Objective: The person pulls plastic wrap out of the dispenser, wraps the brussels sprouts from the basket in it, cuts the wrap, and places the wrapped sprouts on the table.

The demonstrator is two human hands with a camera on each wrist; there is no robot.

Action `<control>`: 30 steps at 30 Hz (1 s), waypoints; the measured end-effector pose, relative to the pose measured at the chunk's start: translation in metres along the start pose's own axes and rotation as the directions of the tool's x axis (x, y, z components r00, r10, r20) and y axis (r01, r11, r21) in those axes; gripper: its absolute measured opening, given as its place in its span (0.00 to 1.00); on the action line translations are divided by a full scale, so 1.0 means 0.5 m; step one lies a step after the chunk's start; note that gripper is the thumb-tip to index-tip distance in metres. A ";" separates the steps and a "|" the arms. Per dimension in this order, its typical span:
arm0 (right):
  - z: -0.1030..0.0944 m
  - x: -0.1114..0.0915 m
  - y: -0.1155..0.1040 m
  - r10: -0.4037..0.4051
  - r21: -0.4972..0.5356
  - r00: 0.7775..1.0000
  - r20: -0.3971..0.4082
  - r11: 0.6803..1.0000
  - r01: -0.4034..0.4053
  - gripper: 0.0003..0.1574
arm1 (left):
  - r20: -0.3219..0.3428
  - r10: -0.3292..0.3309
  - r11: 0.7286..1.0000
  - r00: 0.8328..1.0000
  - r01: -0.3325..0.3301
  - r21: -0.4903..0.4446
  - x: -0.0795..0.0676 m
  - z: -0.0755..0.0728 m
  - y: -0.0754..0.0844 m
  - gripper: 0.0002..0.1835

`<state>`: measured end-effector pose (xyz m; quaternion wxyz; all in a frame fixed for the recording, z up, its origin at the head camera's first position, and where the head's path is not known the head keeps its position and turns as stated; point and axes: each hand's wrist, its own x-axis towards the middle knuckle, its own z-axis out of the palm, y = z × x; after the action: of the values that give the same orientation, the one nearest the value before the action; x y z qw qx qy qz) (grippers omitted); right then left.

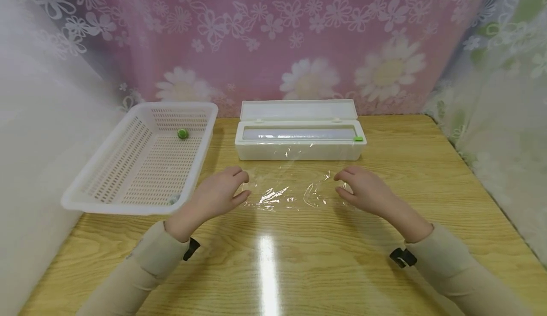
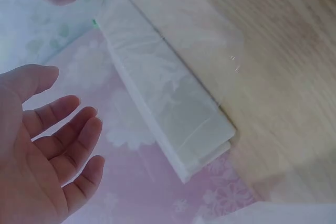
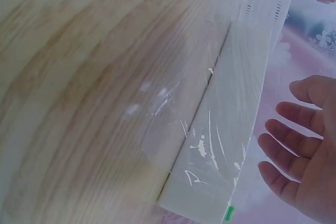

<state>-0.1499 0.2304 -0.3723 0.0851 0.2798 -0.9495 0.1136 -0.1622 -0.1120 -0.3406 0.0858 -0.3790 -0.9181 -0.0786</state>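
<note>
A sheet of clear cling film (image 1: 273,195) stretches from a white dispenser box (image 1: 299,152) toward me, with bright glints on its creases. The box's lid (image 1: 299,110) stands up, and the film roll (image 1: 295,134) shows inside; a green slider (image 1: 358,138) sits at its right end. My left hand (image 1: 220,191) is at the film's left edge, fingers loosely bent and apart from the thumb. At the right edge is my right hand (image 1: 365,190), likewise parted. Both wrist views show the left palm (image 2: 42,150) and right palm (image 3: 310,156) holding nothing; whether fingertips touch the film is unclear.
To the left stands a white perforated basket (image 1: 128,208), holding a small green round item (image 1: 183,134) and a pale small item (image 1: 174,199) near its front. A floral curtain (image 1: 265,45) hangs behind the wooden table (image 1: 333,268).
</note>
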 end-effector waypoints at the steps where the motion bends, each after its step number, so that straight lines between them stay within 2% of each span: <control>1: 0.002 0.001 0.000 -0.002 0.003 1.000 -0.001 1.000 0.002 0.14 | -0.004 -0.008 1.000 1.000 0.007 -0.008 -0.001 -0.007 -0.002 0.12; 6: 0.015 0.007 -0.003 -0.020 0.014 1.000 0.000 1.000 0.020 0.14 | -0.064 -0.059 0.998 0.996 0.057 -0.027 -0.011 -0.045 -0.021 0.12; 11: 0.028 0.019 -0.013 -0.042 0.034 0.999 0.022 0.999 0.042 0.13 | -0.124 -0.127 0.991 0.984 0.121 -0.057 -0.028 -0.070 -0.057 0.12; 15: 0.034 0.035 -0.025 -0.069 0.054 0.998 0.009 0.996 0.069 0.13 | -0.149 -0.191 0.980 0.970 0.180 -0.083 -0.054 -0.084 -0.092 0.12; 18: 0.037 0.055 -0.040 -0.091 0.063 0.996 -0.009 0.994 0.092 0.12 | -0.163 -0.252 0.966 0.954 0.238 -0.098 -0.085 -0.092 -0.122 0.12; 20: 0.039 0.072 -0.050 -0.099 0.064 0.995 -0.011 0.993 0.100 0.12 | -0.167 -0.299 0.952 0.940 0.282 -0.118 -0.109 -0.095 -0.143 0.12; 23: 0.041 0.098 -0.068 -0.110 0.067 0.994 0.004 0.992 0.109 0.13 | -0.159 -0.386 0.919 0.909 0.363 -0.155 -0.151 -0.101 -0.172 0.14; 28: 0.043 0.146 -0.099 -0.148 0.104 0.989 -0.005 0.983 0.148 0.13 | -0.194 -0.505 0.862 0.841 0.480 -0.164 -0.227 -0.107 -0.216 0.21; 30: 0.047 0.165 -0.111 -0.171 0.123 0.985 -0.024 0.977 0.173 0.13 | -0.207 -0.554 0.832 0.807 0.531 -0.160 -0.257 -0.106 -0.233 0.25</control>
<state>-0.1901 0.1367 -0.3669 0.0831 0.3651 -0.9122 0.1667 -0.1497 -0.2925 -0.3261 0.1543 -0.0919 -0.9654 -0.1890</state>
